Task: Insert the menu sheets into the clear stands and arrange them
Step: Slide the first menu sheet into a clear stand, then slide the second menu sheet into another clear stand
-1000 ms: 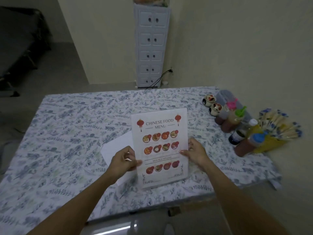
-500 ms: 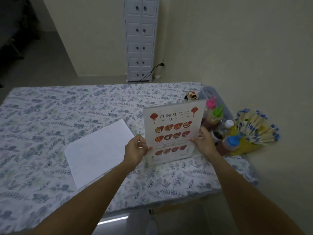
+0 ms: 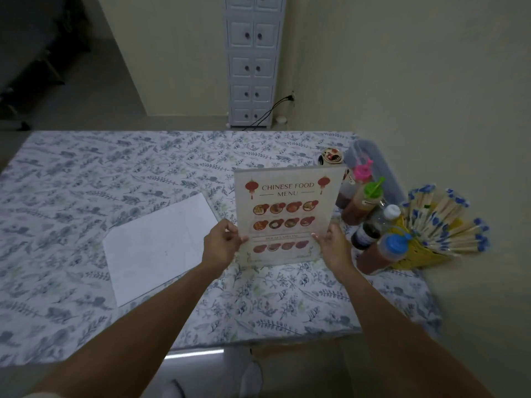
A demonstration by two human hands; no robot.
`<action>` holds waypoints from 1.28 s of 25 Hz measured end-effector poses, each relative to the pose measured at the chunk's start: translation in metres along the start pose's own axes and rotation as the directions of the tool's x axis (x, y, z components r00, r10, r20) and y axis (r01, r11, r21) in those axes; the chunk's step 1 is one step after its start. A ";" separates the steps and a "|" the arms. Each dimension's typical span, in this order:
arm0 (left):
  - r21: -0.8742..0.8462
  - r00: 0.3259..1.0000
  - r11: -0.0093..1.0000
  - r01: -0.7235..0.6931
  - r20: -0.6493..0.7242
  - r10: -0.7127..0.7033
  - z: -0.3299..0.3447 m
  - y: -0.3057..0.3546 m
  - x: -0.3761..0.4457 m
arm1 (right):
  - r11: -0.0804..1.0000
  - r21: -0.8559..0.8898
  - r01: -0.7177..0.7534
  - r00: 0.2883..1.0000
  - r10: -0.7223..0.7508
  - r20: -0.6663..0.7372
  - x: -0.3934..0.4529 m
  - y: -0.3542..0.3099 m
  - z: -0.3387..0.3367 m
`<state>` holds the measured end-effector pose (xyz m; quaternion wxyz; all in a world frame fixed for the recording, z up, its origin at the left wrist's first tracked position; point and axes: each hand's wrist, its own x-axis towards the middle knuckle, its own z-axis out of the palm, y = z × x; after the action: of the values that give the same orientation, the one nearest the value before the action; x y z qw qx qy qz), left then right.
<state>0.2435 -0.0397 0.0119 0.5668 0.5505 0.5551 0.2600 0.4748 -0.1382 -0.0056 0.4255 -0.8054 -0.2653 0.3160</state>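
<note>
A clear stand (image 3: 288, 216) with the "Chinese Food Menu" sheet inside is held upright on the surface (image 3: 143, 168), toward its right side. Its left edge is pinched by the left hand (image 3: 221, 245), thumb on the front face, and its right edge is gripped low down by the right hand (image 3: 333, 247). The base of the stand appears to rest on the cloth, though contact cannot be confirmed in the dim light. A blank white sheet (image 3: 161, 245) lies flat just left of the stand, apart from it. Sauce bottles (image 3: 360, 203) with pink, green, white and blue caps are clustered just right of the stand, against the wall. A yellow holder of chopsticks (image 3: 442, 225) is set beside them. A small patterned jar (image 3: 332, 158) is seen behind the stand's top right corner. A white drawer cabinet (image 3: 251, 61) stands on the floor beyond the surface.
</note>
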 end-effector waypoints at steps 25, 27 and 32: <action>0.594 0.951 0.743 -0.309 0.218 0.221 -0.253 -0.092 0.095 | 0.975 -0.143 0.172 0.977 -0.188 -0.104 -0.166 -0.030 0.302; 0.639 0.953 0.711 -0.293 0.253 0.166 -0.266 -0.097 0.119 | 0.981 -0.186 0.058 0.988 -0.082 -0.128 -0.169 -0.029 0.330; 0.685 0.925 0.644 -0.342 0.365 0.103 -0.263 -0.102 0.143 | 0.938 -0.323 -0.124 0.972 0.049 -0.230 -0.169 -0.032 0.372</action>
<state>0.0058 0.1517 -0.0715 0.3348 0.8285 0.4489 -0.0026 0.0849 -0.0473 -0.0936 0.2946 -0.9066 -0.2310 0.1946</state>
